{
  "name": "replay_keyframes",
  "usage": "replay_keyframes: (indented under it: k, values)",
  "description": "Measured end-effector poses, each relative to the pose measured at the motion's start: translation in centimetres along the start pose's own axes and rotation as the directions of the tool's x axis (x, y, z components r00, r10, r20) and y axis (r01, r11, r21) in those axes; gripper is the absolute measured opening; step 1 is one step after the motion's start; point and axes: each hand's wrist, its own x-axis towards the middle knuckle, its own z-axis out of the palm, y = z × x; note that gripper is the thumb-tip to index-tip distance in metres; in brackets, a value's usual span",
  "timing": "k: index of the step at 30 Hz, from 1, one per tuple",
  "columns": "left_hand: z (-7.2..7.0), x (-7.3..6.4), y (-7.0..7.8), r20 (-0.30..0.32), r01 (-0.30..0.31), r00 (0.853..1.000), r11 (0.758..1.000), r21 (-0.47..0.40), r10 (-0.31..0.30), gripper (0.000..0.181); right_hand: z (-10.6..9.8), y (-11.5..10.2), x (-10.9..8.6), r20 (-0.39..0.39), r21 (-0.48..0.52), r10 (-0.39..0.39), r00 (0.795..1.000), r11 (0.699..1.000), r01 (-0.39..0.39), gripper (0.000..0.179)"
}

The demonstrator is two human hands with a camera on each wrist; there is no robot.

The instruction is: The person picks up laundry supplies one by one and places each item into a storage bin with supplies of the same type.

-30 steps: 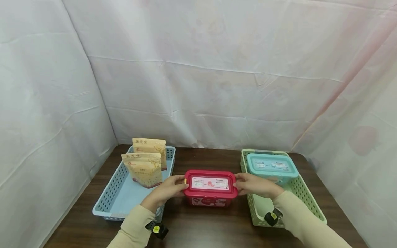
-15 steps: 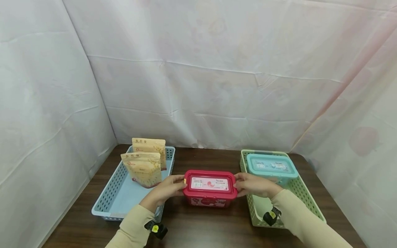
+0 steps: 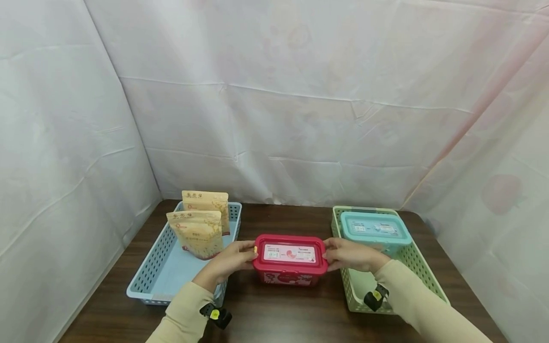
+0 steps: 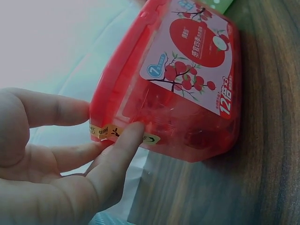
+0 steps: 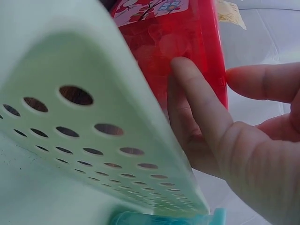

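Observation:
A red lidded plastic box [image 3: 290,260] with a pink label on its lid stands on the table between two baskets. My left hand [image 3: 227,263] grips its left end; in the left wrist view, fingers [image 4: 61,108] touch the lid's edge and the side below, beside a small yellow sticker. The right hand [image 3: 351,256] holds the opposite end, with fingertips [image 5: 185,70] on the box's side and another digit at the lid's rim. Through the translucent red wall, rounded shapes show dimly. A cherry-printed label [image 4: 194,56] covers the front.
Left stands a blue perforated basket [image 3: 143,267] with two upright yellow pouches [image 3: 199,233] toward its back. Right stands a green perforated basket [image 3: 422,264], with a turquoise lidded box [image 3: 376,229] at its far end. The right forearm crosses over the green basket. White cloth [image 3: 274,119] hangs behind the table.

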Motion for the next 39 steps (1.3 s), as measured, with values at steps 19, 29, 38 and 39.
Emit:
replay_keyframes:
  k: [19, 29, 38, 39]
  values:
    - [-0.6, -0.5, 1.5, 0.011, -0.049, 0.999, 0.996, -0.078, 0.050, 0.059, -1.5, -1.1, -1.1, 0.021, -0.003, -0.067, 0.998, 0.998, 0.067, 0.060]
    - [-0.3, -1.2, 2.7, -0.095, -0.062, 0.995, 0.973, -0.222, 0.042, 0.059, -1.6, -1.3, -2.2, 0.022, 0.100, -0.168, 0.985, 0.981, 0.166, 0.060]
    - [-0.2, -1.5, 3.4, -0.155, -0.092, 0.987, 0.949, -0.300, 0.047, 0.056, -1.2, -2.1, -2.9, -0.124, 0.125, -0.213, 0.969, 0.966, 0.228, 0.062]
    - [-0.2, -1.5, 3.5, -0.158, -0.095, 0.986, 0.949, -0.302, 0.048, 0.056, -1.2, -2.2, -3.0, -0.136, 0.127, -0.213, 0.968, 0.965, 0.230, 0.063]
